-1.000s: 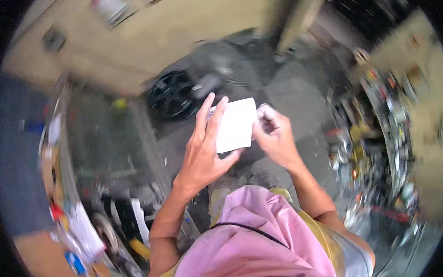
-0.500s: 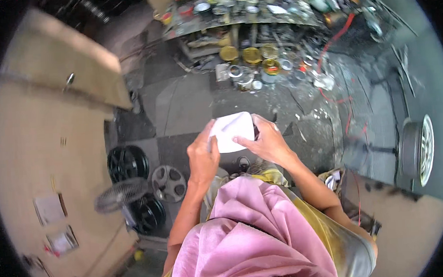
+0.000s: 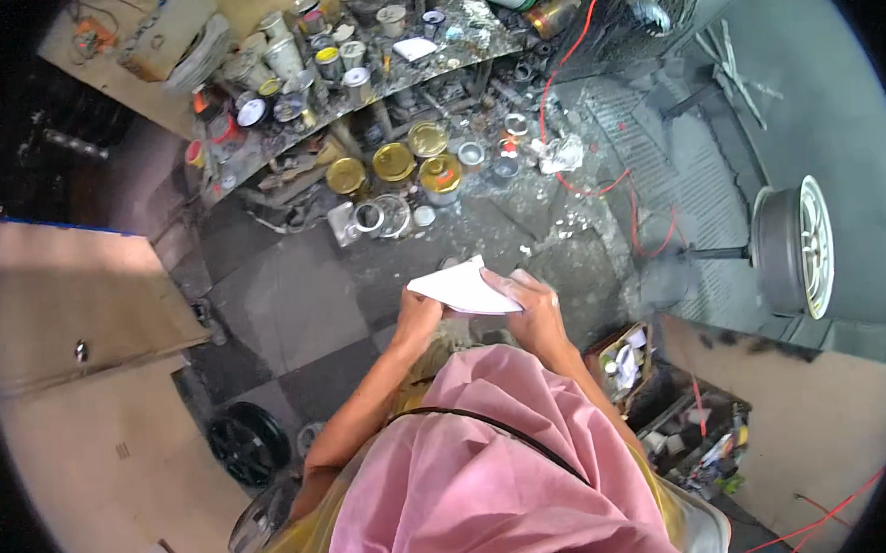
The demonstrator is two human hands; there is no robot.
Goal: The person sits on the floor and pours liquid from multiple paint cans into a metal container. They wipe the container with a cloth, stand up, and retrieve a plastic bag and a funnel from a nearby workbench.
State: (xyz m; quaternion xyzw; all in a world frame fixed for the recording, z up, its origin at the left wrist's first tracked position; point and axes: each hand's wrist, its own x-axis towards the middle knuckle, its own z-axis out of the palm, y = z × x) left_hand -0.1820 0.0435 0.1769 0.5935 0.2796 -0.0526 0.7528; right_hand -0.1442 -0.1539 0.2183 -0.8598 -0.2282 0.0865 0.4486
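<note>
A flat white piece that looks like folded paper [image 3: 464, 287] is held out in front of my body, its left end tapering to a corner. My left hand [image 3: 420, 316] is closed on its left part, mostly from below, so several fingertips are hidden. My right hand [image 3: 537, 307] grips the right end, with fingers lying along its upper face and edge. Just under the hands, a pink cloth [image 3: 492, 444] drapes over my front.
Ahead, a cluttered workbench [image 3: 256, 151] carries paint cans and cups. Gold-lidded cans [image 3: 394, 162] stand on the floor below it. A wheel rim [image 3: 807, 247] sits on a stand at right, with a red hose [image 3: 560, 65] trailing nearby. A box of supplies [image 3: 623, 362] is close on my right.
My view has swung to the right and the bench appears tilted. The white piece has gone from a broad, squarish face to a narrower, pointed shape, still in both hands.
</note>
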